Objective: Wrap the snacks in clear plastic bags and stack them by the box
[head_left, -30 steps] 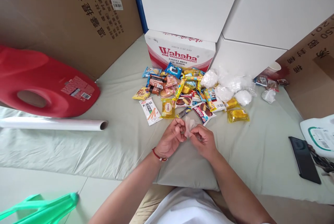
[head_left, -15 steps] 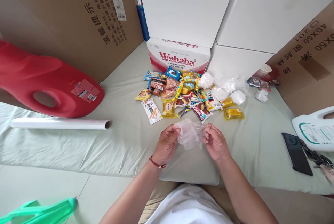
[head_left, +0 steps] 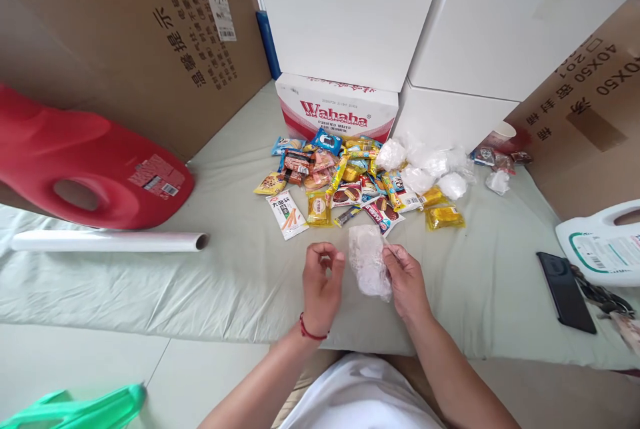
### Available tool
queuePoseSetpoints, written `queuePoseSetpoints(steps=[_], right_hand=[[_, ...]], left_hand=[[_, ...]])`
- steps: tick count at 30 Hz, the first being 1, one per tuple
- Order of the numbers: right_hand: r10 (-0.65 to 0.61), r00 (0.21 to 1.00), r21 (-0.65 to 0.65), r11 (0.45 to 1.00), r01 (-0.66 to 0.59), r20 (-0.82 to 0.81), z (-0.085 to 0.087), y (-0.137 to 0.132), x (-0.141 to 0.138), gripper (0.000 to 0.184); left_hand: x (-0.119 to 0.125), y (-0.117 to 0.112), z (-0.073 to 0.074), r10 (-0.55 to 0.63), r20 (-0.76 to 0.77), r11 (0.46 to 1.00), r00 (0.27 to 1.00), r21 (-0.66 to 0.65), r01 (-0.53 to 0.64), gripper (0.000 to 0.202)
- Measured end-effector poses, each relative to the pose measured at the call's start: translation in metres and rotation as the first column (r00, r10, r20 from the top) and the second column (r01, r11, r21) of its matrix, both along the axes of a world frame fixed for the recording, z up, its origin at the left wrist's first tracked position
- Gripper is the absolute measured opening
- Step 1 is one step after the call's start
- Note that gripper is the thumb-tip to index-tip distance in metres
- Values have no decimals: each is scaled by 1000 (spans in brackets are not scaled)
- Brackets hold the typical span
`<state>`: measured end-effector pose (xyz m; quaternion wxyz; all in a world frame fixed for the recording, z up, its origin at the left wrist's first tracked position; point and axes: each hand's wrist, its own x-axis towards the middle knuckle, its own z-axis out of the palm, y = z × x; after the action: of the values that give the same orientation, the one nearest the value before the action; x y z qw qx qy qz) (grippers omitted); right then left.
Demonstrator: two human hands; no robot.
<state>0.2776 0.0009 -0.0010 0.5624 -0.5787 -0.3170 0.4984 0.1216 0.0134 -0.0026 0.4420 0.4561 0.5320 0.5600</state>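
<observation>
A crumpled clear plastic bag [head_left: 369, 262] hangs from my right hand [head_left: 407, 279], whose thumb and fingers pinch its right edge. My left hand [head_left: 323, 286], with a red bracelet on the wrist, is just left of the bag and apart from it. Its fingers are loosely curled, with a gap by the thumb and nothing visible in them. Beyond both hands lies a pile of wrapped snacks [head_left: 346, 194], with a white snack packet [head_left: 287, 214] at its near left. Several crumpled clear plastic bags [head_left: 435, 161] rest against the pile's right side.
A Wahaha box [head_left: 337, 112] stands behind the snacks, below white panels. To the left are a red jug [head_left: 120, 196], a white roll [head_left: 110, 241] and a cardboard box [head_left: 125, 29]. On the right lie a phone [head_left: 566, 292], keys and a white jug [head_left: 603, 249].
My left hand has let go of the plastic bag and drawn slightly away, its fingers loosening. The bag now hangs from my right hand alone. The view has shifted slightly.
</observation>
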Motion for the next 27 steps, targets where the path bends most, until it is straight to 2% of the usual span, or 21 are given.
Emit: queuePoseSetpoints(steps=[2,5,8,11,14,17,20,24,27], right_hand=[[2,1000,0,1000,-2,11,2,0,-2,36],[66,997,-14,998,-67,-27,3,-3,-6,35],[75,993,-13,997,-77,-95,3,-4,-3,38],[-2,993,-28,1000,-1,-117,2,-4,7,42],[-12,996,-53,999,7,-94,3,-4,19,42],[38,997,-86,995,-45,-74,7,-6,28,42],[79,995,-128,988,-85,-55,10,-8,34,45],[132,991,-137,982,-132,-14,12,-11,42,47],[208,978,-133,970,-202,31,16,-14,49,46]], left_hand=[[4,-7,3,-65,-107,996,992,49,71,36],[14,-5,0,-121,-172,993,978,-24,118,43],[18,6,-6,-146,2,979,989,-141,145,32],[14,13,-8,-85,250,971,965,-199,137,35],[6,13,-7,-37,335,965,941,-234,121,36],[0,11,-8,-59,279,970,958,-212,122,37],[-6,10,-8,-105,127,974,986,-187,128,38],[-13,6,0,-137,-69,982,988,-139,126,42],[-16,5,5,-173,-119,978,978,-137,156,43]])
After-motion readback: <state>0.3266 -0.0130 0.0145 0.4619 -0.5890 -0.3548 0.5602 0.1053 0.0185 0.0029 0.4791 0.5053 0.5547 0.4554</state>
